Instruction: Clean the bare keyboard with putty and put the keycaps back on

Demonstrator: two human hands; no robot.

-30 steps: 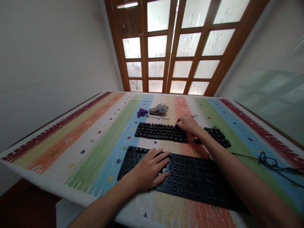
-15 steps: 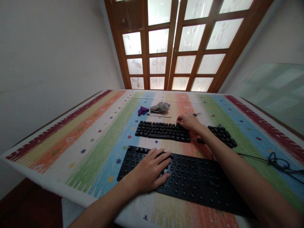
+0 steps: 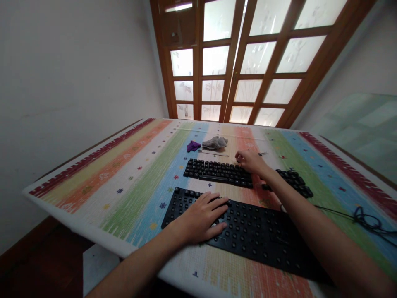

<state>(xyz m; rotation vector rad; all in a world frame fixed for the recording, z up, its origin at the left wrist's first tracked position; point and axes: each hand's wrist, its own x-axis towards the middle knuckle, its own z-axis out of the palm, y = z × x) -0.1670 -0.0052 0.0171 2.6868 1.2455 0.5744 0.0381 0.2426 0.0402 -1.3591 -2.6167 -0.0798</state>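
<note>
A black keyboard base (image 3: 257, 231) with bare key stems lies near the table's front edge. My left hand (image 3: 203, 217) rests flat on its left part, fingers spread. Beyond the base, loose black keycaps (image 3: 217, 169) lie in rows, with a second group of keycaps (image 3: 293, 181) to the right. My right hand (image 3: 249, 160) is at the right end of the larger group, thumb and fingertips pressed together around a small dark piece, probably a keycap.
A purple cloth (image 3: 193, 146), a grey cloth (image 3: 215, 142) and a thin rod (image 3: 214, 153) lie behind the keycaps. A metal-tipped tool (image 3: 263, 153) is beyond my right hand. A black cable (image 3: 366, 219) is coiled at the right on the striped tablecloth (image 3: 136, 178).
The whole view has shifted slightly, so the table appears further right. My right fingertips have lifted a little from the keycap rows. My left hand stays on the base.
</note>
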